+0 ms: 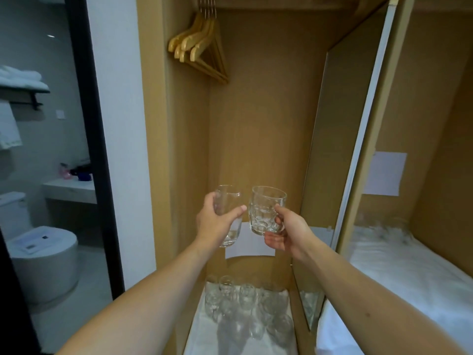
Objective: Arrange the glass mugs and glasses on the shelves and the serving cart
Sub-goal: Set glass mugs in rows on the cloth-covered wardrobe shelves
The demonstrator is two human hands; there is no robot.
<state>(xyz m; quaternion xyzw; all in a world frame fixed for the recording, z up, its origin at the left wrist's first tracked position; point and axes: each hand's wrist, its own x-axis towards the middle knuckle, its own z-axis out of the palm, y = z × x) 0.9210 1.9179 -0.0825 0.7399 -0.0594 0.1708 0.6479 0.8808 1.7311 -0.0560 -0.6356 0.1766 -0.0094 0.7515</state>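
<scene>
— What have you got hold of right now?

— One piece in each hand. My left hand [215,221] is wrapped round the wall of a plain tall glass [228,213], thumb across the front, fingers curled behind. My right hand [286,233] holds a dimpled glass mug [266,210]; the fingers curl at its handle side and one lies under the base. Both are up in front of me, inside the open wardrobe [256,124], close together but apart, I think.

— How do they feel to carry?

— Going by the look, the mug is thick-walled and the heavier of the two, so the handle plus a finger below is the sound hold. The glass seems thinner and smooth, likely slippery, so I'd keep my grip low on the body, never at the rim. Both are rigid and would chip if they knocked together.

— Where do the rest stand?

— Below my arms, a cluster of glasses [245,306] sits on a white cloth [202,329] on the wardrobe's lower surface. They are blurred, so I can't count them or say which are mugs.

— And around that?

— A white sheet of paper [245,247] is on the back panel behind my hands, wooden hangers [199,44] hang top left, and a mirrored door [358,149] stands to the right. A bathroom shows through the doorway on the left. I see no serving cart from here.

— What's the risk in setting them down?

— Crowding: the cluster is tight, so each piece wants a clear gap.
</scene>
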